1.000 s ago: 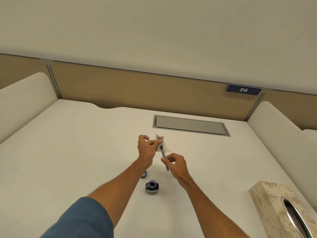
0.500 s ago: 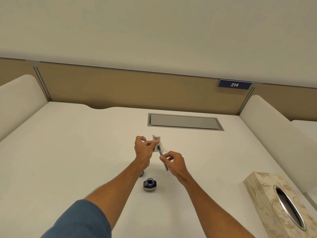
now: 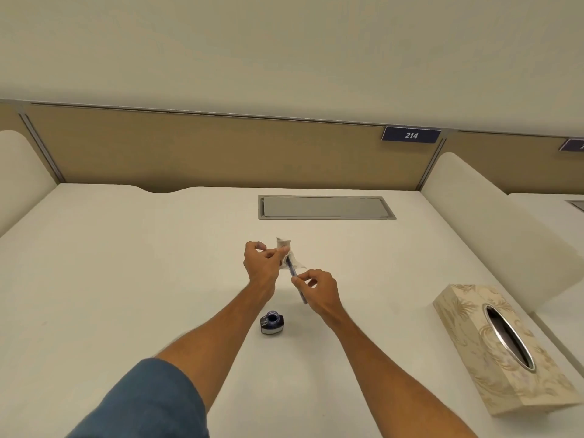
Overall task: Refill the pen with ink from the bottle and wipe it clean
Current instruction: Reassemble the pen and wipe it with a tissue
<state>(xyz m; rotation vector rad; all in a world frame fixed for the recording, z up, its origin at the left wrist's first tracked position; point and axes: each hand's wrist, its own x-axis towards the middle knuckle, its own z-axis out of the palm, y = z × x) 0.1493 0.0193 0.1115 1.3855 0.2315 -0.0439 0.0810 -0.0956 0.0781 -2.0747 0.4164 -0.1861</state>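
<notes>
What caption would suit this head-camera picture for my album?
Left hand holds a tissue on the pen gripped by the right hand, ink bottle open nearby.

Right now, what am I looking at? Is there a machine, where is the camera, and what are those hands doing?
There is no machine here: these are a person's two bare hands. The single picture comes from a camera worn on the person's head, looking forward and down over a pale desk. The left hand pinches a crumpled tissue around the far end of a pen. The right hand holds the pen nearer its other end. An uncapped ink bottle stands on the desk between the forearms, and a patterned tissue box sits to the right.
</notes>
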